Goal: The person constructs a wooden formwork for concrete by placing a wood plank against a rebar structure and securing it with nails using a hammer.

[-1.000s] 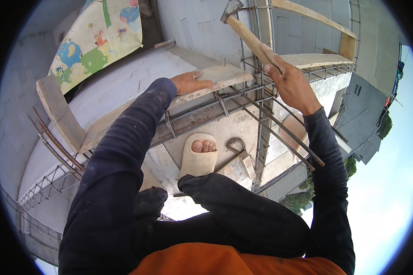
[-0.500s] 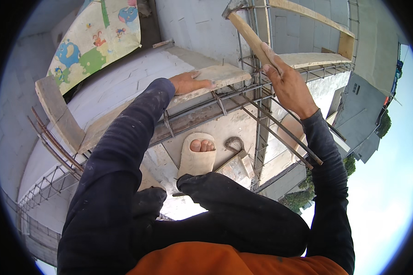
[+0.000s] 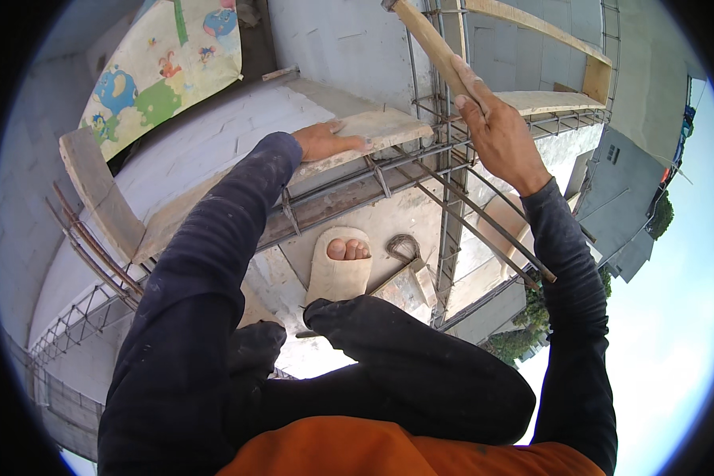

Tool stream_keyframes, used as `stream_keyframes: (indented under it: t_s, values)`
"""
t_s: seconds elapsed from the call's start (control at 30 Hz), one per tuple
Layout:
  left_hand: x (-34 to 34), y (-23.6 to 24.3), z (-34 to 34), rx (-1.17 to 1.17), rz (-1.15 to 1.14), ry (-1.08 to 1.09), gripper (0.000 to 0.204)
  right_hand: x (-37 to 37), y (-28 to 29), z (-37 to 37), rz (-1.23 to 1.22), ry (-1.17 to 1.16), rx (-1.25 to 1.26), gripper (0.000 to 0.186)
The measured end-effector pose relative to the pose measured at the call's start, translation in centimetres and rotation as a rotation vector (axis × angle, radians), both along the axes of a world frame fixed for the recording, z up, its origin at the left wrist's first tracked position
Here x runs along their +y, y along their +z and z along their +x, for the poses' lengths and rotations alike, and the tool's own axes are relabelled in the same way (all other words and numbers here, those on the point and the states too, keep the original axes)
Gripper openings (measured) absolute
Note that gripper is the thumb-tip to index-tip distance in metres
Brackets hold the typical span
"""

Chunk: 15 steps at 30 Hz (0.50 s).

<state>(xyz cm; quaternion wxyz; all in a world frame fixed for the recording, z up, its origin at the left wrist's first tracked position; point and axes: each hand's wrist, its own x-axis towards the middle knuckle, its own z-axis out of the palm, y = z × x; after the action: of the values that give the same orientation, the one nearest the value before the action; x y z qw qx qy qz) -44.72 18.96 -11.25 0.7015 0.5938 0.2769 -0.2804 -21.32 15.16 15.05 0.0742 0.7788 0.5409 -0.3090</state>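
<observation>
My right hand (image 3: pixel 501 143) grips the wooden handle of a hammer (image 3: pixel 430 44), its thumb lying along the handle. The hammer head reaches the top edge of the picture, partly cut off. My left hand (image 3: pixel 321 143) holds a pale wooden board (image 3: pixel 393 127), thumb along its near side; the other fingertips are mostly hidden. A thin nail (image 3: pixel 385 108) stands up from this board near its right end. Just below the board runs a cage of steel reinforcing bars (image 3: pixel 333 190).
Long rebar ends (image 3: pixel 492 238) jut toward my right forearm. Below are my sandalled foot (image 3: pixel 345 262), a coil of wire (image 3: pixel 403 247) and a box-like tray (image 3: pixel 408 289). A short upright board (image 3: pixel 103 194) stands at left, beside a cartoon-printed sheet (image 3: pixel 166 79). Open sky and rooftops show at right.
The hammer has risen a little toward the top of the picture, so less of its head shows. My right hand has shifted slightly right; my left stays on the board.
</observation>
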Motion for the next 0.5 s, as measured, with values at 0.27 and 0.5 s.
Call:
stream_keyframes:
  t_s: [0.27,0.5]
  values:
    - [-0.2,0.3,0.1,0.008,0.025,-0.002,0.131,1.0,-1.7,0.8,-0.712,0.079,-0.006,0.056]
    - [-0.3,-0.4,-0.3,0.002,0.007,0.021,0.140,1.4,-0.1,0.5,-0.084,0.044,-0.054,0.057]
